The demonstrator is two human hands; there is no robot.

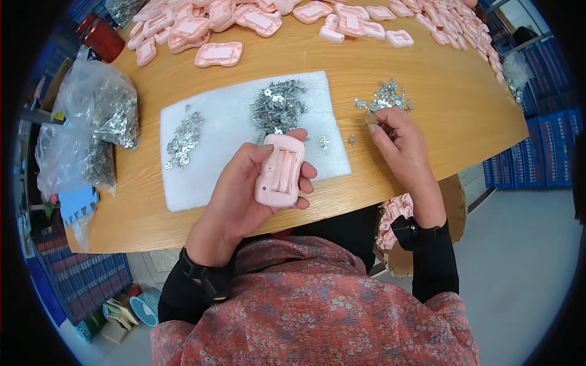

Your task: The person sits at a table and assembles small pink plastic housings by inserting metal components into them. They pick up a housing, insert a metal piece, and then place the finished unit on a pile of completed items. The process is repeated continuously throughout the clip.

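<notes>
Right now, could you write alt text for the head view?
A left hand holds a pink plastic casing, its slot facing the camera, over a white mat with heaps of metal pieces. The right hand is at another heap on the wooden table; more pink casings lie beyond.

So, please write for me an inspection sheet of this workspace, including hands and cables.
Surface: wood-grain tabletop, partly covered by a white sheet.
Work items: pink plastic housing with open battery compartment; small metal pieces in a left pile, a middle pile and a right pile.
Clutter: more pink housings, plastic bags, red canister.
Hands: left hand holds the housing; right hand beside the right pile, grip unclear.
Cables: nothing seen.
Surroundings: light-blue basket on the floor.
</notes>
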